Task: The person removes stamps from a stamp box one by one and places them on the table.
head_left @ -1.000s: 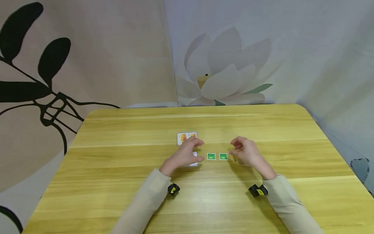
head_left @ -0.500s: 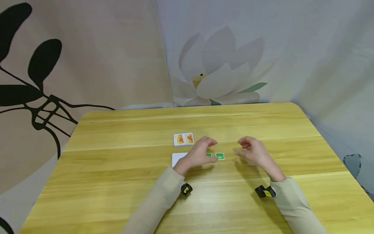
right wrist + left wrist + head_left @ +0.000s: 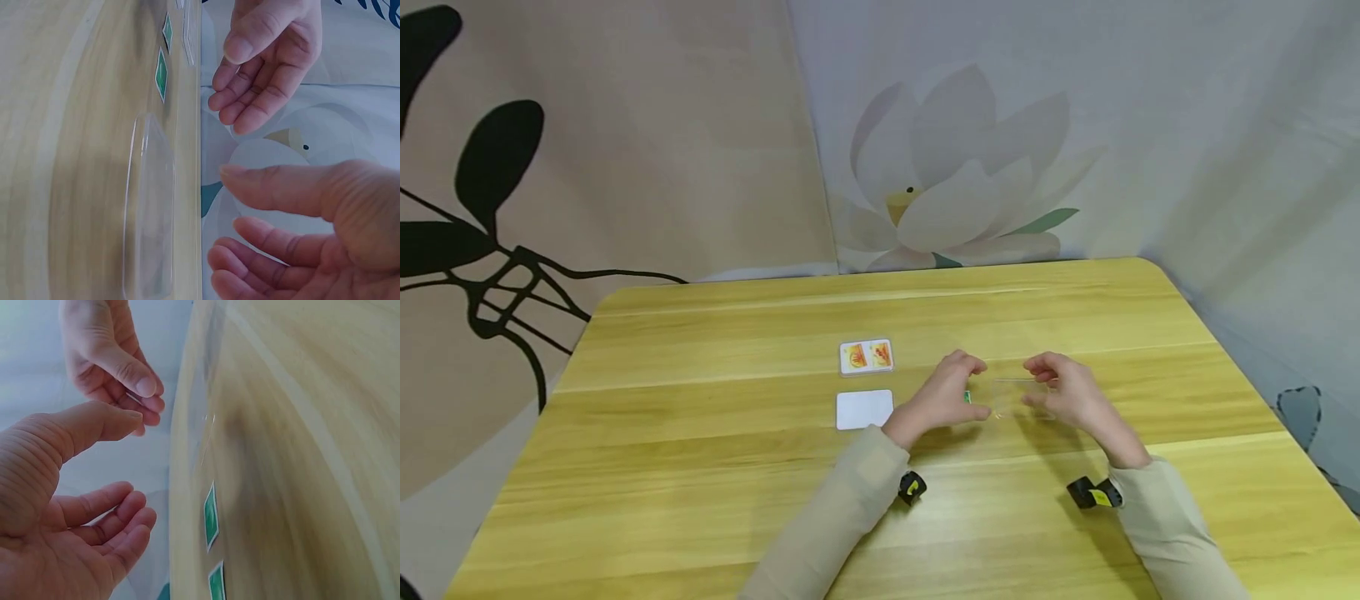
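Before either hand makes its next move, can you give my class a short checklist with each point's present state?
1. Left hand holds nothing: ok.
2. Right hand holds nothing: ok.
3. Two green cards lie on the table, apart from each other: ok.
4. Both green cards in plain sight from the head camera: not ok; the left hand hides most of them.
5. Clear plastic case right way up: cannot tell.
6. White card apart from the orange-picture card: ok.

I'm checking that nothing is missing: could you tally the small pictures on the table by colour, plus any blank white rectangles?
Green pictures: 2
Orange pictures: 2
Blank white rectangle: 1
Total: 5
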### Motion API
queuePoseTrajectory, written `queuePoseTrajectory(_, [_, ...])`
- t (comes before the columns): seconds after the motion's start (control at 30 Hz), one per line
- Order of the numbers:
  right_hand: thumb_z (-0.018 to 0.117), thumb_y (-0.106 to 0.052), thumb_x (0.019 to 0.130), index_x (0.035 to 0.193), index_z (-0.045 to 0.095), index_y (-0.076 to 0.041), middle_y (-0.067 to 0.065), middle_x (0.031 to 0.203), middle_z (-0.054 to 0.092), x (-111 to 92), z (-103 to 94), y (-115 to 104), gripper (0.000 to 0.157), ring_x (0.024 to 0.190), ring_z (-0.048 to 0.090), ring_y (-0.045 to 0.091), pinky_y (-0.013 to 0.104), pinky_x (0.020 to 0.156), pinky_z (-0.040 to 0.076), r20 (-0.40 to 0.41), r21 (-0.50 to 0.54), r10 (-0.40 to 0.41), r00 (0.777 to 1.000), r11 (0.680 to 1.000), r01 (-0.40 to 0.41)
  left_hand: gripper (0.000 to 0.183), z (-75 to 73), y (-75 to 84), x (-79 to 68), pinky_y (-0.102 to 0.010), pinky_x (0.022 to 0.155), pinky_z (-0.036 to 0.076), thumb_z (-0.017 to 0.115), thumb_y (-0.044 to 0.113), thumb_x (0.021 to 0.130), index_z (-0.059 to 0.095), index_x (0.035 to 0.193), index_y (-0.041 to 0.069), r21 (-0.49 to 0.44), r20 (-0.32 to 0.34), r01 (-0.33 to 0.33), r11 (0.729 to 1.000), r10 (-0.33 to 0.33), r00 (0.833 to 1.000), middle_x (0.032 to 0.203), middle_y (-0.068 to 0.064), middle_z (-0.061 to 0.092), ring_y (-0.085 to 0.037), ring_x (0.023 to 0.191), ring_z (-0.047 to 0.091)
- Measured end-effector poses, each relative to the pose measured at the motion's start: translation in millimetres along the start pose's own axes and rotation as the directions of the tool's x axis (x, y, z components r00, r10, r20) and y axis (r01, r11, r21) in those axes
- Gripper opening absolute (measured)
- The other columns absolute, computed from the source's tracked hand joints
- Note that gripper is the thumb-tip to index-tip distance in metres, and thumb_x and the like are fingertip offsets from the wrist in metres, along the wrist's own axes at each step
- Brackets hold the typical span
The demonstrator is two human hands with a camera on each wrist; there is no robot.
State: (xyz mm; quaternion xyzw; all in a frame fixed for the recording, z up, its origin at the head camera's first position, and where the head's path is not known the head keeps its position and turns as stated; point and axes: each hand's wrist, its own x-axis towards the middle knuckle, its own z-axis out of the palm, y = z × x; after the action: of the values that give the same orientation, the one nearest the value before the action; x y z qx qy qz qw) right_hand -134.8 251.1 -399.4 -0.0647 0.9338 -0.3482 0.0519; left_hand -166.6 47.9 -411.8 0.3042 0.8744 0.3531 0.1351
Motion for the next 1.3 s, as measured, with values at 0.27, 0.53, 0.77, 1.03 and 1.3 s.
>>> queuePoseTrajectory(0.27, [0.073,0.000,0.075,0.117,0.053,0.013,0.030,0.114,0.055,-4.5,-2.8,10.5,0.049,0.102,0.053,0.042,0.053,0.088,0.045,0.028,-0.067,-0.018,0.999,0.998,0.019,0.064,16.6,9.6,13.5,-0.021,0.093,0.043,0.076,0.018,0.076,0.049,0.130,-0.001,0.052,0.033,0.034,0.998,-0.036,0.999,0.126,-0.010,0.049,-0.021,0.116,0.045])
queuePoseTrajectory(0.53, [0.076,0.001,0.071,0.116,0.053,0.014,0.028,0.107,0.055,-8.7,-1.3,18.9,0.052,0.098,0.053,0.041,0.053,0.086,0.046,0.029,-0.086,-0.031,0.999,0.996,0.033,0.063,30.6,15.4,22.7,-0.020,0.087,0.046,0.076,0.020,0.074,0.052,0.129,0.001,0.188,0.049,0.062,0.980,-0.072,0.996,0.124,-0.008,0.051,-0.021,0.114,0.047])
queuePoseTrajectory(0.77, [0.077,-0.001,0.071,0.119,0.052,0.014,0.026,0.105,0.054,-9.7,0.1,23.5,0.056,0.097,0.053,0.040,0.053,0.083,0.045,0.044,-0.127,-0.007,0.999,0.992,0.013,0.063,34.6,18.3,26.9,-0.020,0.092,0.043,0.077,0.021,0.075,0.052,0.129,0.002,0.297,0.049,0.073,0.952,-0.091,0.995,0.127,-0.007,0.052,-0.019,0.114,0.047])
queuePoseTrajectory(1.03, [0.076,0.000,0.072,0.122,0.050,0.015,0.027,0.108,0.052,-7.2,1.2,26.2,0.058,0.093,0.051,0.035,0.047,0.077,0.046,0.088,-0.149,0.007,0.996,0.989,0.007,0.059,36.2,17.2,30.0,-0.018,0.090,0.044,0.077,0.018,0.074,0.055,0.126,0.002,0.338,0.044,0.071,0.938,-0.091,0.995,0.120,-0.006,0.054,-0.018,0.110,0.048])
queuePoseTrajectory(1.3, [0.077,0.001,0.070,0.121,0.049,0.017,0.024,0.105,0.051,-7.0,0.0,29.6,0.060,0.088,0.050,0.030,0.039,0.070,0.046,0.107,-0.166,-0.047,0.993,0.984,0.065,0.058,35.0,16.0,30.7,-0.018,0.088,0.045,0.078,0.018,0.073,0.056,0.124,0.001,0.310,0.055,0.057,0.949,-0.078,0.995,0.119,-0.007,0.055,-0.018,0.109,0.049])
